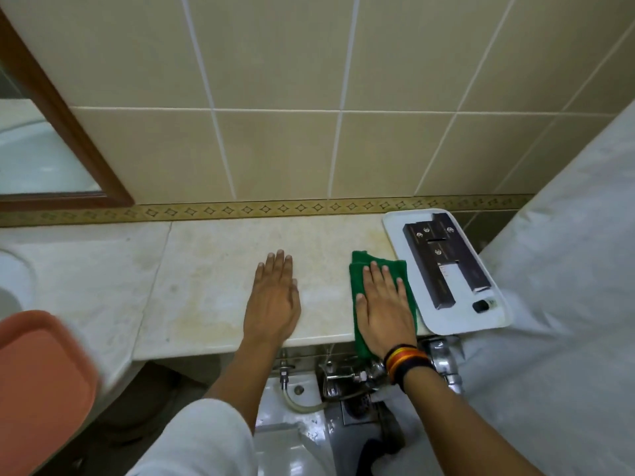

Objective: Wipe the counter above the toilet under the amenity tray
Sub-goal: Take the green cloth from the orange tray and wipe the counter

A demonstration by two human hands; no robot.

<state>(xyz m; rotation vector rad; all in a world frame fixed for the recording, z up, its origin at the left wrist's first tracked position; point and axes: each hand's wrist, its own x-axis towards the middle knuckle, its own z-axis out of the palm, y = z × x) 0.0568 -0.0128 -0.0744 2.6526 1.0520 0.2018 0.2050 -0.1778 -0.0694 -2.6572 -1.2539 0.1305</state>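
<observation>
My right hand (383, 305) is pressed flat on the green cloth (372, 269), fingers spread wide and gripping nothing, palm doing the pushing; that flat press, I reckon, is what keeps the whole cloth in contact with the desk (206, 280) rather than bunching; the cloth's near end droops over the front edge under my wrist. My left hand (273, 297) lies open and empty on the bare stone, fingers together, probably steadying me as I lean over the toilet (292, 438). The amenity tray (398, 231) sits just beside the cloth on the right, pushed to the end of the desk by the shower curtain (567, 269) with its near corner hanging past the front edge; I'd guess it's parked there so the stretch where it normally sits is open to wipe. Its long axis runs from the tiled wall (309, 97) toward me, skewed so the near end swings right; the dark boxes (443, 259) in it lie along that same line; the folded cloth runs wall-to-edge too.
</observation>
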